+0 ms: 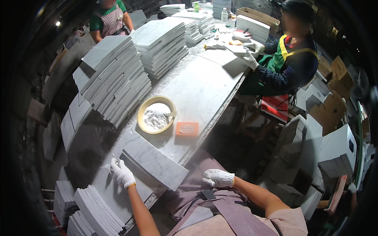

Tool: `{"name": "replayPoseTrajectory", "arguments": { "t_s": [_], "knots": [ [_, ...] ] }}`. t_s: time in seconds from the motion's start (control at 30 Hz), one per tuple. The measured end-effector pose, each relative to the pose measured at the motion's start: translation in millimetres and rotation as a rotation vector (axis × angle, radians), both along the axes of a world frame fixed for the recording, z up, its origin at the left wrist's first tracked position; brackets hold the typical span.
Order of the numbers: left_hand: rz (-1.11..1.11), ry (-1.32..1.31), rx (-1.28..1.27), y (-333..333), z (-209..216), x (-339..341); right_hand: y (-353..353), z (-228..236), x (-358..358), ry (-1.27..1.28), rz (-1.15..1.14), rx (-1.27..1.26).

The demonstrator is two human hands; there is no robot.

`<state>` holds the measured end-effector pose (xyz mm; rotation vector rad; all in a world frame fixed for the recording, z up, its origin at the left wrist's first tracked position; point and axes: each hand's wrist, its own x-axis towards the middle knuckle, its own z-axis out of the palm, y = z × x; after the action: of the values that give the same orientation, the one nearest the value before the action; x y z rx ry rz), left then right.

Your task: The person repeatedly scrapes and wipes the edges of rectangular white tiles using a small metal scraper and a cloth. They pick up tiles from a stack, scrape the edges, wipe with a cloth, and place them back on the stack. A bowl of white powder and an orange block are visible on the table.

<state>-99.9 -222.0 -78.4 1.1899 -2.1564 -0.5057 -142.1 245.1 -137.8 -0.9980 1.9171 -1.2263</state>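
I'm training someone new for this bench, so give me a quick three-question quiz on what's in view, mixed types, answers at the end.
1. True or false: the orange block lies on the white worktable, outside the yellow bowl.
2. Multiple choice: what is in that bowl along with a flat-handled tool?
A) orange water
B) white powdery or pasty material
C) broken tiles
3. Short answer: what covers the wearer's left hand and right hand, on either side of the grey-veined slab?

Key: 1. True. 2. B. 3. White gloves with yellow cuff edges.
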Motion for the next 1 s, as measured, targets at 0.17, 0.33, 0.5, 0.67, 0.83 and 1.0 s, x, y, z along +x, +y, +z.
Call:
{"name": "replayPoseTrajectory", "arguments": {
  "t_s": [0.17,0.33,0.5,0.67,0.83,1.0],
  "knots": [
    [-0.284,0.535,0.353,38,12,22,-2,-5,3,-0.284,-0.114,-0.098],
    [-0.486,0.395,0.222,105,34,40,0,-9,4,-0.278,-0.085,-0.077],
    [-0.489,-0.149,-0.218,142,58,38,2,-11,7,-0.347,-0.121,-0.191],
    [-0.688,-0.492,-0.262,158,66,51,2,-21,11,-0.342,-0.138,-0.217],
    [-0.813,-0.316,-0.294,165,63,61,2,-30,8,-0.738,-0.094,-0.236],
    [-0.825,-0.277,-0.236,159,65,69,-3,-7,3,-0.124,0.018,-0.077]
  ]
}}
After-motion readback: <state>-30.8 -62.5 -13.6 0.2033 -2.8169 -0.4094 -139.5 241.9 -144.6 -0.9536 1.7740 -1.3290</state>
